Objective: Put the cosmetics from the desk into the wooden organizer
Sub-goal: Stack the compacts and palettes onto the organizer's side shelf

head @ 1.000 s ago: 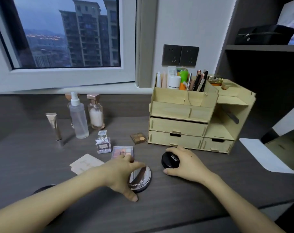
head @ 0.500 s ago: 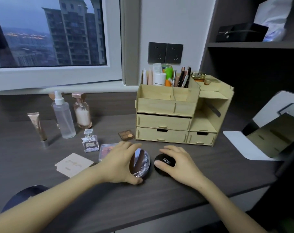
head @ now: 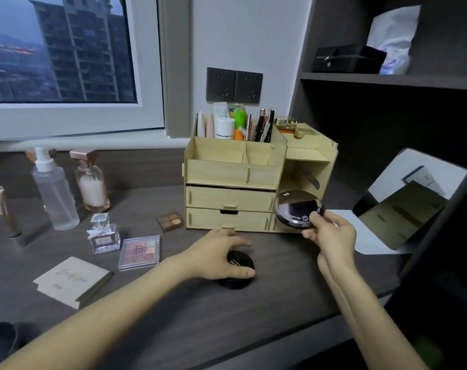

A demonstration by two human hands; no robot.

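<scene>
Desk (head: 267,311), hands swapped compacts (right hand (head: 331,237) lifted glossy compact (head: 297,208))

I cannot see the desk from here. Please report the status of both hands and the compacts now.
Right hand grips shiny compact, raised before organizer open shelf. Left hand on black compact, on desk. Path clear.

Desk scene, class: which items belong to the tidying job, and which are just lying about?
Job:
wooden organizer
round compact, in right hand
black compact, under left hand
eyeshadow palette
perfume bottle
spray bottle

Lying about:
mirror
card
wall sockets
</scene>
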